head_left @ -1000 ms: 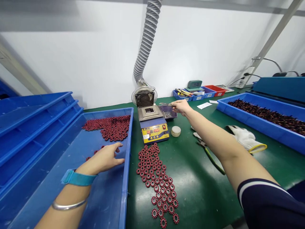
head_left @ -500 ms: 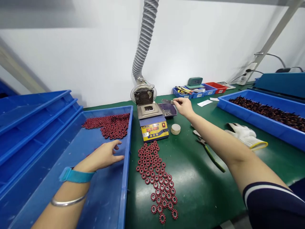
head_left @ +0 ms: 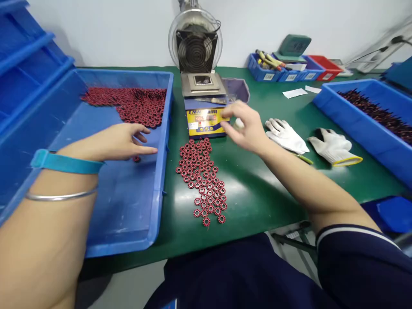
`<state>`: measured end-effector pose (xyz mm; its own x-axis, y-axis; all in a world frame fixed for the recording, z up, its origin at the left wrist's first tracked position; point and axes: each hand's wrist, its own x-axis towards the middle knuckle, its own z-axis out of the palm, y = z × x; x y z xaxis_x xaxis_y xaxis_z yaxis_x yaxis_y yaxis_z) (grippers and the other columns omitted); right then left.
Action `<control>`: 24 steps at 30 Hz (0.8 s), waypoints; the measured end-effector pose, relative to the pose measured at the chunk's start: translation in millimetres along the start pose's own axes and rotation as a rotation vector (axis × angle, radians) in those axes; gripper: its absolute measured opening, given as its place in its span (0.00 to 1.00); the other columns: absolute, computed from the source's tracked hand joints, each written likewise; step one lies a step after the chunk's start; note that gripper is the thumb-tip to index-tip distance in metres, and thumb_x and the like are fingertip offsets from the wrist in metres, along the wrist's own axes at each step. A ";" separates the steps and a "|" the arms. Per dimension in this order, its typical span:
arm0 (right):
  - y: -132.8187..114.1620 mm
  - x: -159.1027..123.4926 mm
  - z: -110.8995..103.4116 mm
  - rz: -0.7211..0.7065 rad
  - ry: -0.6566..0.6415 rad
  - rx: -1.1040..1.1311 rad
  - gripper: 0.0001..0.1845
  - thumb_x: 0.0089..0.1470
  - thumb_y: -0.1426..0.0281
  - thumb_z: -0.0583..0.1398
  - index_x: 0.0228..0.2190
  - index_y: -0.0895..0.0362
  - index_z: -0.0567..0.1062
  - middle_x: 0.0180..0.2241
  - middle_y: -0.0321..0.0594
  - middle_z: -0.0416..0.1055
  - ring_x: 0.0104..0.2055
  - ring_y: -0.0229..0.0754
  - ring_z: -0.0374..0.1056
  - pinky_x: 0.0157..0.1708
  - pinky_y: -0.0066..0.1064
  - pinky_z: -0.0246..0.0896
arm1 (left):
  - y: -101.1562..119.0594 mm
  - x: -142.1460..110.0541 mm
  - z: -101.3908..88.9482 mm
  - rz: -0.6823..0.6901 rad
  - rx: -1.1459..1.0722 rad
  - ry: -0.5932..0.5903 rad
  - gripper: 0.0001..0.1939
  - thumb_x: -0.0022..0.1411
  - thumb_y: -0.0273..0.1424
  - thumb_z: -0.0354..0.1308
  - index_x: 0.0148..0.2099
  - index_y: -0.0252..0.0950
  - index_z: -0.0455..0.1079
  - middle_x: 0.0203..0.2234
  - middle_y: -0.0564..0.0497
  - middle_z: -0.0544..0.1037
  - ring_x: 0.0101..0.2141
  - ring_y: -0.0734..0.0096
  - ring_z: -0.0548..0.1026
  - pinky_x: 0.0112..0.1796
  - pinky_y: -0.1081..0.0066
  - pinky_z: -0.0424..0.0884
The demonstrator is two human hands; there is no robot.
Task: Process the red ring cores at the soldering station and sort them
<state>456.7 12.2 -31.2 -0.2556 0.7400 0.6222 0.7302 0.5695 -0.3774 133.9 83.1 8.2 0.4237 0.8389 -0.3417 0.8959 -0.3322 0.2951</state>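
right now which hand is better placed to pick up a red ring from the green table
Likely the right hand: it is above the green table near the red rings, open, apparently empty. The left hand is over the blue tray, whose wall stands between.

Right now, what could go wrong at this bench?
The bare right hand hovers near the front of the machine; if that is hot, a burn seems possible, as the white gloves lie unworn on the green table.
The thin tool lying across the machine might get knocked off.
A careless sweep could scatter the loose red rings.
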 end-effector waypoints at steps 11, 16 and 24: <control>-121.4 -165.1 -4.9 0.181 -0.298 -0.002 0.28 0.44 0.48 0.67 0.31 0.60 0.69 0.26 0.37 0.69 0.29 0.37 0.65 0.33 0.32 0.56 | 2.2 6.0 3.7 -0.071 0.142 0.077 0.36 0.47 0.45 0.67 0.56 0.34 0.69 0.31 0.53 0.78 0.33 0.60 0.79 0.44 0.61 0.71; -125.3 -156.7 18.3 0.167 -0.189 -0.182 0.26 0.50 0.47 0.62 0.25 0.59 0.68 0.22 0.34 0.64 0.24 0.34 0.59 0.28 0.30 0.51 | 7.3 -6.5 -3.4 -0.036 0.067 0.184 0.34 0.48 0.49 0.65 0.53 0.34 0.70 0.23 0.55 0.76 0.26 0.64 0.77 0.34 0.67 0.72; -96.3 -136.8 23.6 0.289 -0.162 -0.272 0.27 0.51 0.45 0.60 0.24 0.58 0.68 0.22 0.34 0.65 0.22 0.33 0.59 0.23 0.27 0.53 | 8.3 -4.6 1.4 0.000 0.046 0.133 0.41 0.46 0.57 0.60 0.54 0.34 0.68 0.20 0.52 0.76 0.24 0.61 0.77 0.25 0.69 0.68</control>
<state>406.4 -135.4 -96.1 -0.0961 0.9145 0.3929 0.9216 0.2309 -0.3120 139.6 75.9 11.0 0.4048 0.8877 -0.2193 0.9024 -0.3491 0.2524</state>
